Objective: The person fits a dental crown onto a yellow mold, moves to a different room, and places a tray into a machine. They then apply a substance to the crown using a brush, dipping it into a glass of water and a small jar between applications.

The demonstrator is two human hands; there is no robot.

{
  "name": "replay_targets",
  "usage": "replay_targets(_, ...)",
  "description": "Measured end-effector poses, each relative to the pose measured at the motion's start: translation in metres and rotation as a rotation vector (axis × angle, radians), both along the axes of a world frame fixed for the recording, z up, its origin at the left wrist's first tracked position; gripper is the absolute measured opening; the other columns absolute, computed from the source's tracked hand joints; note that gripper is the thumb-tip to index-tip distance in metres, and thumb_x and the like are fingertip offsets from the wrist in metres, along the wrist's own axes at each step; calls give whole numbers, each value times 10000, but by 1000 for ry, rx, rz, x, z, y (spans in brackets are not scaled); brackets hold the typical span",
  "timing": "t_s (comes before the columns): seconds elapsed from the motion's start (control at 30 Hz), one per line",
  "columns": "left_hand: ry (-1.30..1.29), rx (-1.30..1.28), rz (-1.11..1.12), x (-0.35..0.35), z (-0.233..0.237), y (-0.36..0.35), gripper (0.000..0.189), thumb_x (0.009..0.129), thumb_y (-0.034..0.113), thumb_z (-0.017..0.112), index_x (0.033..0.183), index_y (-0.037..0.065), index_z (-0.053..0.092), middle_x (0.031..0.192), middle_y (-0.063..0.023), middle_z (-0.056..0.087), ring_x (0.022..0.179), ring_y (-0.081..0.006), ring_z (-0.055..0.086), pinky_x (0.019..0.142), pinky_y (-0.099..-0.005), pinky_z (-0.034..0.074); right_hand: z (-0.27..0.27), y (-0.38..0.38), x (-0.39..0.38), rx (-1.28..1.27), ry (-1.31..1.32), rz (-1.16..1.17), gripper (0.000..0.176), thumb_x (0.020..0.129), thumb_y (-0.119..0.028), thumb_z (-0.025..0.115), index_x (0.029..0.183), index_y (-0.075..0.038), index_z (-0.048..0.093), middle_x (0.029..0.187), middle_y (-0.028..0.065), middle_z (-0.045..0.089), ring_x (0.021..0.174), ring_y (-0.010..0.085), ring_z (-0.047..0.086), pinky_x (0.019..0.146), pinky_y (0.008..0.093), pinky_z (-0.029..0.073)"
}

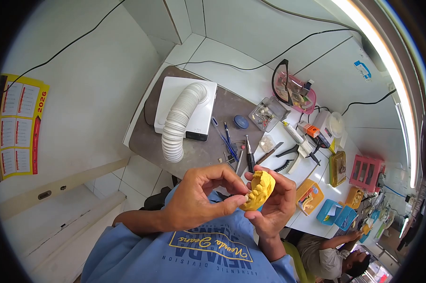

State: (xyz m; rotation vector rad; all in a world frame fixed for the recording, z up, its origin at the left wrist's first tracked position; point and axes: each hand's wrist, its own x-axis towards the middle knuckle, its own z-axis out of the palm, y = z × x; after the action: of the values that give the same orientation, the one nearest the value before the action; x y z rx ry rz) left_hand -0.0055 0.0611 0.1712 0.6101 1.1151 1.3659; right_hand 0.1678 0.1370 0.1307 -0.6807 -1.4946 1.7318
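Observation:
Held in front of the blue shirt is a yellow dental model (260,189) with a row of teeth. My right hand (275,200) grips it from the right side, fingers behind and thumb at the lower edge. On the other side, my left hand (213,193) pinches a small pale piece (247,196) between thumb and index finger, against the model's teeth. Fingertips partly cover that piece.
A white box (184,106) with a ribbed hose (180,122) stands on the grey mat (144,137). Tweezers (225,137), a handpiece (249,154) and a clear container (268,114) lie beyond my hands. At the lower right, a co-worker (323,257) sits by blue boxes (329,212).

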Motion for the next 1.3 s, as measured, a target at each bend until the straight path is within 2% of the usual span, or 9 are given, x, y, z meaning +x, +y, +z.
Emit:
replay_targets(0.4,14,-4,-19,1,0,-2,196,837,33,748,1006,-19,663,957,-62,673,920,-106,634,895,-281,500,1,0,1,91,-26,27,864,690,-275,903,1324,22,397,1315,279,534,1152,337,618,936,407,556)
replay_targets(0.87,-25,-21,-50,-1,-5,-6,140,869,67,729,963,-15,666,935,-57,668,893,-97,630,877,-276,502,1,-7,1,-225,38,67,867,703,-318,891,1324,39,403,1313,276,545,1155,328,621,959,392,542)
replay_targets(1.3,-22,-22,-40,2,-11,-9,117,867,59,732,915,-16,656,906,-63,667,877,-96,629,856,-272,503,-3,-11,3,-202,-13,81,881,694,-355,887,1326,32,410,1298,267,559,1137,314,633,953,384,539)
